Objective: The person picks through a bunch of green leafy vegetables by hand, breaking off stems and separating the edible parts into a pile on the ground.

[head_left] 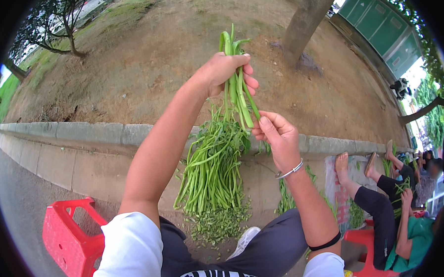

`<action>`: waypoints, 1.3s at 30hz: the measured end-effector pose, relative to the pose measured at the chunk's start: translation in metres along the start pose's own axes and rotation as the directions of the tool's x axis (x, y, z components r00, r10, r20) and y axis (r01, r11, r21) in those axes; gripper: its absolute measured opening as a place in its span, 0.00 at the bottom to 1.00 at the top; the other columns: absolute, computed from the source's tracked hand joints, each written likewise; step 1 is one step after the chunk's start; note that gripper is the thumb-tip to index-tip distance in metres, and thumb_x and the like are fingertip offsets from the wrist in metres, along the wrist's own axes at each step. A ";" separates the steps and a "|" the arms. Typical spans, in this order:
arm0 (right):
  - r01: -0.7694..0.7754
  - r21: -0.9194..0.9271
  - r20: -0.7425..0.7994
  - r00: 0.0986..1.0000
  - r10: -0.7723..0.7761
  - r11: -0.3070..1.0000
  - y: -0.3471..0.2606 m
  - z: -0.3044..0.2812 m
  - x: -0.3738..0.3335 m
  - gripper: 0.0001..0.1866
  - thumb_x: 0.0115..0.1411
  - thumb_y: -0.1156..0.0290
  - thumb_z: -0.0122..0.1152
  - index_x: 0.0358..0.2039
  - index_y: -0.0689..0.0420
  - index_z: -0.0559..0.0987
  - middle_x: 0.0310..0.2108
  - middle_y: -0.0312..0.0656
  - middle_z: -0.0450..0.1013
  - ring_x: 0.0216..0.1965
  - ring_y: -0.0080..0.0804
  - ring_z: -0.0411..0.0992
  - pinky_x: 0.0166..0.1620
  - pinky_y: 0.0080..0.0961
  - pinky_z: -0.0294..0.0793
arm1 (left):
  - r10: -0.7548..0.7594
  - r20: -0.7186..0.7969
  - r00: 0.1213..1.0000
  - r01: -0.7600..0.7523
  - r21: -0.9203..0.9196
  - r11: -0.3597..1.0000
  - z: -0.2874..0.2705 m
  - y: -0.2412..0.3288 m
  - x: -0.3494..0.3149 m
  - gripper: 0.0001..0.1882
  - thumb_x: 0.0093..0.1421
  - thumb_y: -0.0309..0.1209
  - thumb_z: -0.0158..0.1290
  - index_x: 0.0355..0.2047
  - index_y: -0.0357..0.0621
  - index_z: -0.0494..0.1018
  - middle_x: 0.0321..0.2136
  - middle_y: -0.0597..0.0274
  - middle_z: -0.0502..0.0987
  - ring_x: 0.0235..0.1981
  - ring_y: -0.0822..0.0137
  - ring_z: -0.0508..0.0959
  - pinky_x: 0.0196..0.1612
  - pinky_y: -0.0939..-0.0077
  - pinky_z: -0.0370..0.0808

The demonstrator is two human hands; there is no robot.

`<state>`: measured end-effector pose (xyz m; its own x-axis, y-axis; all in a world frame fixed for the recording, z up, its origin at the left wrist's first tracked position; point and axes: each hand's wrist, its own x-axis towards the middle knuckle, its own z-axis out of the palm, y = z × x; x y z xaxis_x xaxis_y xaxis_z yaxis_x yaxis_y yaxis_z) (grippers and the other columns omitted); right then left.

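Note:
My left hand (pixel 224 73) is closed around a small bunch of long green vegetable stalks (pixel 240 102), lifted above the curb. The bunch's upper ends stick out past the thumb, and its lower ends hang down to the right. At those lower ends, my right hand (pixel 282 141) pinches the tip of one stalk between thumb and fingers. Below both hands, a large pile of leafy green stalks (pixel 211 172) lies across the pavement, leaves toward the curb and stems toward me. Short broken stem pieces (pixel 213 229) are scattered at the near end of the pile.
A stone curb (pixel 93 132) runs across, with bare soil and a tree trunk (pixel 306 28) beyond. To my left stands a red plastic stool (pixel 71 236). On the right, a person in a green shirt (pixel 418 243) sits on another red stool (pixel 363 243), near more greens (pixel 356 213).

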<state>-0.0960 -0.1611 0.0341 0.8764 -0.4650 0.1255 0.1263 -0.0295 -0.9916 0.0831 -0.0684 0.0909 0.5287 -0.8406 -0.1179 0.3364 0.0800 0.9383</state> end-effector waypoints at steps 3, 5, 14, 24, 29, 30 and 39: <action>0.015 0.002 -0.025 1.000 -0.015 1.000 -0.001 0.001 -0.001 0.12 0.57 0.69 0.54 0.39 0.63 0.74 0.28 0.36 0.73 0.28 0.18 0.70 0.32 0.14 0.70 | 0.001 -0.004 1.000 -0.001 0.014 1.000 -0.001 0.000 0.000 0.13 0.60 0.35 0.40 0.28 0.36 0.65 0.22 0.46 0.75 0.21 0.58 0.77 0.26 0.65 0.76; 0.053 -0.019 -0.070 0.996 -0.054 0.998 -0.001 0.003 -0.001 0.11 0.57 0.71 0.55 0.38 0.63 0.74 0.28 0.34 0.73 0.28 0.17 0.69 0.33 0.13 0.69 | 0.008 -0.010 1.000 -0.008 0.023 1.000 -0.002 0.000 0.000 0.13 0.60 0.34 0.40 0.28 0.35 0.64 0.22 0.45 0.75 0.21 0.58 0.77 0.25 0.65 0.77; 0.220 -0.345 0.003 0.972 -0.233 0.912 0.003 0.005 0.000 0.11 0.51 0.69 0.62 0.33 0.61 0.74 0.23 0.31 0.70 0.23 0.13 0.65 0.27 0.11 0.65 | 0.041 -0.036 0.998 -0.036 0.137 0.990 0.011 -0.017 0.011 0.13 0.59 0.36 0.43 0.27 0.35 0.66 0.20 0.50 0.75 0.18 0.62 0.76 0.20 0.71 0.74; -0.007 -0.298 -0.072 0.997 -0.015 0.954 -0.006 0.001 0.000 0.09 0.52 0.70 0.60 0.29 0.64 0.75 0.21 0.34 0.71 0.21 0.15 0.67 0.25 0.13 0.68 | 0.035 0.028 0.999 -0.039 0.171 0.984 0.025 -0.026 0.011 0.14 0.59 0.36 0.43 0.25 0.35 0.66 0.18 0.51 0.74 0.16 0.63 0.75 0.19 0.71 0.73; 0.042 -0.327 -0.052 0.997 -0.063 0.944 -0.005 0.001 -0.001 0.09 0.55 0.70 0.57 0.29 0.64 0.76 0.19 0.33 0.71 0.20 0.16 0.68 0.24 0.14 0.68 | 0.010 0.042 0.999 -0.017 0.190 0.982 0.021 -0.025 0.011 0.14 0.59 0.37 0.43 0.25 0.36 0.66 0.19 0.51 0.75 0.16 0.64 0.75 0.18 0.72 0.73; 0.030 -0.331 -0.060 0.997 -0.053 0.943 -0.006 0.000 -0.001 0.09 0.55 0.70 0.57 0.28 0.64 0.76 0.20 0.33 0.71 0.20 0.16 0.68 0.24 0.14 0.68 | 0.007 0.042 0.999 -0.015 0.203 0.979 0.019 -0.024 0.011 0.14 0.59 0.37 0.43 0.25 0.37 0.66 0.19 0.51 0.75 0.16 0.65 0.75 0.18 0.73 0.73; 0.107 -0.431 -0.028 0.991 -0.132 0.896 0.007 -0.005 0.004 0.07 0.55 0.74 0.53 0.28 0.64 0.75 0.20 0.34 0.71 0.20 0.16 0.68 0.22 0.14 0.66 | -0.034 0.030 0.999 0.027 0.211 0.977 0.017 -0.021 0.005 0.14 0.59 0.37 0.42 0.25 0.38 0.67 0.21 0.53 0.76 0.15 0.68 0.75 0.16 0.74 0.71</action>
<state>-0.0942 -0.1678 0.0279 0.8388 -0.4815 0.2541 0.0067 -0.4576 -0.8891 0.0653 -0.0837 0.0766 0.4929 -0.8587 -0.1402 0.1788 -0.0578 0.9822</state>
